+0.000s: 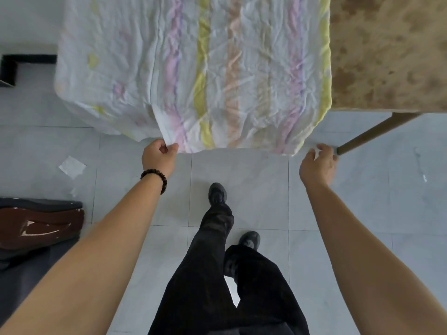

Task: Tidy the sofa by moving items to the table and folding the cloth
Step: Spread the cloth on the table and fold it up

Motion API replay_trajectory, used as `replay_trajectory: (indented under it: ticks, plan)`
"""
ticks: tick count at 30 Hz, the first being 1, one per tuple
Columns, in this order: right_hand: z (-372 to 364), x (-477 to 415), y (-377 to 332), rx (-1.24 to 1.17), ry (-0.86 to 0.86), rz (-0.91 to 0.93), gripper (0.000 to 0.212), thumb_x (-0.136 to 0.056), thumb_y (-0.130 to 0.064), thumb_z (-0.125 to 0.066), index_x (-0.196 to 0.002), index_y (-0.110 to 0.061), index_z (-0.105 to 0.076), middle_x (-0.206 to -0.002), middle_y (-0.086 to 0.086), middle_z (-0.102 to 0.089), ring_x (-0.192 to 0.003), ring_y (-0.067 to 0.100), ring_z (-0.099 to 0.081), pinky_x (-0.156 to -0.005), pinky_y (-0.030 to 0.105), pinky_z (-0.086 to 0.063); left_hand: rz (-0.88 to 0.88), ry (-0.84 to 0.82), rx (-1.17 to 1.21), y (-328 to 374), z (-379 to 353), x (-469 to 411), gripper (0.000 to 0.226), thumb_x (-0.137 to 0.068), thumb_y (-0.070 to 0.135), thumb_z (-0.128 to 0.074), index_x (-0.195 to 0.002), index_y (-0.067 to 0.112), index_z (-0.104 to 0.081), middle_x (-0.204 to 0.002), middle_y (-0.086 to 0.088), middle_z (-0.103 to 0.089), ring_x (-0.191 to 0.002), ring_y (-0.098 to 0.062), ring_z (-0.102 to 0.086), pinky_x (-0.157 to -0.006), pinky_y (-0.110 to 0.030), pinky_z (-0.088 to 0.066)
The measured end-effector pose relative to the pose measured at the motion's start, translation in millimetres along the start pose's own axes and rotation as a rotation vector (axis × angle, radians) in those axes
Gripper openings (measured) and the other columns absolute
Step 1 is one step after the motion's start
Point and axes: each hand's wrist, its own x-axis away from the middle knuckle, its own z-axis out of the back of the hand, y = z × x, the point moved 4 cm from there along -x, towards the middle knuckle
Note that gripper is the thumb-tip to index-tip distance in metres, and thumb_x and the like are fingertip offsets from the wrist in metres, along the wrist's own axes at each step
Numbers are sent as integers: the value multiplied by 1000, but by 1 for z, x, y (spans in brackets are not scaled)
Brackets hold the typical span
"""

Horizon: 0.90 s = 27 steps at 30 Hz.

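Observation:
A white cloth (193, 68) with pink, yellow and orange stripes lies spread over the left part of the table (387, 56), its near edge hanging over the front. My left hand (158, 157) pinches the cloth's near left corner between thumb and fingers. My right hand (316, 165) is at the near right corner, fingers curled on the hem; the hand is blurred.
The table top is mottled brown, with a wooden leg (372, 134) slanting down at the right. A dark sofa edge with a glossy brown armrest (41, 226) is at the lower left. A scrap of paper (72, 166) lies on the tiled floor.

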Motion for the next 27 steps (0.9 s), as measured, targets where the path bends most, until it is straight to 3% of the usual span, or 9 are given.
replay_trajectory:
  ticks: [2, 4, 7, 12, 16, 19, 22, 24, 27]
  plan:
    - [4, 8, -15, -52, 29, 62, 39, -103, -29, -44, -140, -18, -44, -145, 7, -40, -122, 28, -51, -90, 33, -37, -7, 32, 11, 6, 14, 7, 13, -89, 28, -64, -83, 18, -58, -76, 8, -55, -73, -12, -54, -69, -25, -45]
    - [1, 21, -40, -89, 42, 196, 41, -102, -31, -45, -141, -19, -43, -143, 6, -41, -122, 25, -52, -91, 33, -38, -42, 90, 28, 13, 33, 9, 17, -90, 31, -64, -100, 18, -63, -90, 7, -61, -83, -11, -58, -76, -24, -46]
    - [-9, 53, -89, -114, 100, 455, 37, -100, -30, -48, -136, -18, -48, -135, 8, -47, -117, 25, -52, -91, 33, -40, -129, 175, 15, 23, 66, 3, 13, -92, 31, -59, -97, 20, -63, -92, 7, -63, -83, -8, -57, -72, -17, -41]
    - [-56, 104, -170, -20, 47, 803, 32, -100, -27, -51, -129, -15, -59, -124, 11, -55, -113, 30, -53, -95, 40, -41, -218, 254, -15, 25, 111, -44, 28, -96, 34, -51, -112, 14, -62, -112, 0, -59, -108, -17, -57, -84, -26, -43]
    - [-112, 131, -237, 115, -62, 959, 37, -100, -30, -52, -134, -16, -59, -135, 11, -54, -125, 31, -49, -102, 42, -37, -221, 303, -87, 20, 145, -107, 46, -97, 35, -49, -135, 10, -50, -136, -11, -50, -126, -26, -45, -105, -38, -39]
    - [-160, 146, -299, 234, -131, 1062, 41, -101, -31, -51, -138, -15, -56, -145, 13, -48, -135, 33, -42, -110, 46, -34, -216, 291, -93, 17, 167, -156, 46, -98, 37, -48, -136, 10, -49, -128, -11, -50, -111, -23, -51, -93, -32, -42]
    - [-213, 155, -369, 332, -195, 1134, 45, -103, -35, -46, -145, -18, -48, -156, 14, -36, -146, 33, -29, -118, 47, -22, -151, 265, 23, 18, 186, -208, 41, -98, 41, -45, -129, 15, -55, -92, 2, -59, -76, -8, -54, -74, -23, -41]
    - [-247, 155, -411, 424, -216, 1153, 51, -104, -40, -40, -151, -20, -38, -162, 13, -24, -151, 32, -17, -121, 48, -13, -59, 225, 107, 16, 192, -244, 35, -98, 39, -45, -120, 18, -61, -69, 12, -54, -60, 1, -51, -61, -17, -38]
    - [-289, 145, -451, 569, -247, 1149, 62, -103, -50, -30, -158, -22, -19, -166, 12, -6, -153, 32, -2, -123, 47, -3, 27, 107, 197, 16, 188, -287, 30, -98, 40, -45, -114, 23, -63, -78, 17, -58, -70, 4, -55, -65, -15, -40]
